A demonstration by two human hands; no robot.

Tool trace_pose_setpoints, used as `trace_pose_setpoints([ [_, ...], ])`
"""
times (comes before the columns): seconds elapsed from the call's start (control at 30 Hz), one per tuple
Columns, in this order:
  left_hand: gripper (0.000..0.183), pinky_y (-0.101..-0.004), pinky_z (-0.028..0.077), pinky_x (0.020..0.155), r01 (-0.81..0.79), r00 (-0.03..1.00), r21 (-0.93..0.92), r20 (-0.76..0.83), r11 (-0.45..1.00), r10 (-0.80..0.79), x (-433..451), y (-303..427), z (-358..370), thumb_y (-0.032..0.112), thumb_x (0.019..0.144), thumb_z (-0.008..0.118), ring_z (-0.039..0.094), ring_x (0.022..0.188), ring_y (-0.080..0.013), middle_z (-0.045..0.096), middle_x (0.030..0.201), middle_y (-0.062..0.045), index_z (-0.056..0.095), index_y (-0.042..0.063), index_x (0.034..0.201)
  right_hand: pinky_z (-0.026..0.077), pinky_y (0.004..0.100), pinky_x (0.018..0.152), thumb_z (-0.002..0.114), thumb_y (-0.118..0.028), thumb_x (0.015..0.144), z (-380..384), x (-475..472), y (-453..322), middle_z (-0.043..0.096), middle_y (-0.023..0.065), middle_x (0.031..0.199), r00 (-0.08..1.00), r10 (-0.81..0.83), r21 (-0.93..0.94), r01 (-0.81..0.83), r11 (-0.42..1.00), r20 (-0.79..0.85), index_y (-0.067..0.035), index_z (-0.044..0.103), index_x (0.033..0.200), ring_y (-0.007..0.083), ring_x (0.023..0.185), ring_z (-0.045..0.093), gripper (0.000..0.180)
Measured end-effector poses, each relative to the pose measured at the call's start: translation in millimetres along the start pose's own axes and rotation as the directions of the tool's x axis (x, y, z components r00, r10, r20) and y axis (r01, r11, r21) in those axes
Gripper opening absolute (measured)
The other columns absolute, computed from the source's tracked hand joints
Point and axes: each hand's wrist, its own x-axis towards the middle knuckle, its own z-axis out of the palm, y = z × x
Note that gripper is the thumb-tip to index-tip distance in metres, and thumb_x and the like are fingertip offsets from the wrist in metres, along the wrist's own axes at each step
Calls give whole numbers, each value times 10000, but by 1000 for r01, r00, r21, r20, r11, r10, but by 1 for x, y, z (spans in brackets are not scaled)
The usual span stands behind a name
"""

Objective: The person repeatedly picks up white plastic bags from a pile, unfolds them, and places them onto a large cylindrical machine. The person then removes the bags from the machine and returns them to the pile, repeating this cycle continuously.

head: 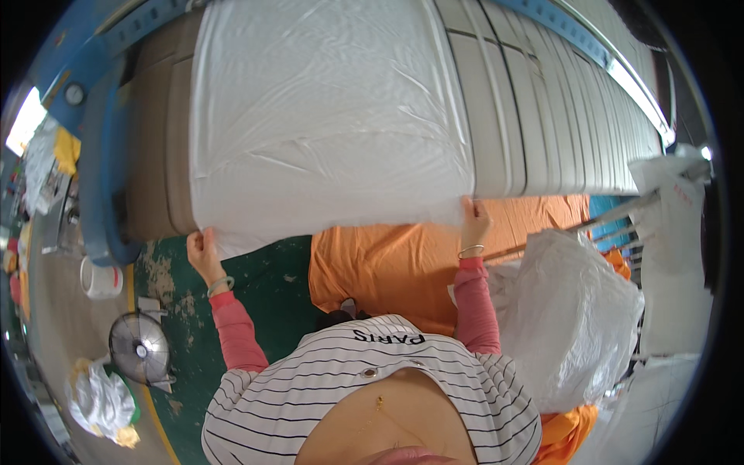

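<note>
A wide sheet of thin white fabric (331,110) lies over the padded roller (494,104) of a large blue machine, its near edge hanging towards me. With bent fingers my left hand (203,253) pinches the near left corner. At the opposite corner my right hand (478,221) grips the sheet's edge between thumb and fingers. Between my hands the edge sags slightly, and wrinkles cross the cloth. The sheet's far end runs out of view at the top.
Orange cloth (372,273) hangs below the roller. A plastic-covered bundle (575,319) stands at my right. To the left are the machine's blue side frame (99,168), a floor fan (140,349), a white bucket (101,278) and a heap of white cloth (102,398) on the floor.
</note>
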Motion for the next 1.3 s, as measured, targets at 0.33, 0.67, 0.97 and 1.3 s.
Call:
trace_pose_setpoints([
  [0.33, 147, -153, 265, 379, 757, 587, 224, 182, 614, -789, -96, -78, 0, 250, 759, 675, 378, 443, -43, 450, 582, 47, 598, 130, 792, 442, 375, 541, 631, -199, 780, -219, -84, 78, 588, 118, 643, 945, 93, -402, -220, 889, -313, -68, 609, 753, 281, 577, 573, 136],
  [0.67, 138, -146, 258, 372, 550, 283, 278, 826, 788, -488, -142, -12, 179, 226, 839, 611, 363, 424, -18, 426, 546, 60, 584, 96, 803, 442, 431, 696, 651, -264, 762, -443, -127, 116, 619, 97, 750, 648, 93, -615, -752, 237, -756, -92, 594, 837, 280, 739, 593, 195],
  [0.97, 274, -181, 417, 623, 595, -392, 191, 917, 781, 74, -293, 176, 262, 223, 907, 500, 510, 680, -60, 552, 773, 4, 520, 36, 1107, 435, 333, 530, 616, -102, 753, -342, -130, 24, 532, 156, 623, 937, 113, -336, -228, 914, -329, -34, 558, 756, 263, 534, 502, 89],
  [1.3, 607, -276, 424, 889, 605, -716, 352, 632, 715, 295, -391, 255, 260, 19, 784, 510, 500, 1066, -171, 468, 1215, -126, 266, -40, 1337, 470, 304, 719, 639, -63, 748, -338, -150, -18, 626, 93, 914, 958, 285, 21, -285, 958, -30, -52, 632, 963, 194, 820, 601, 216],
])
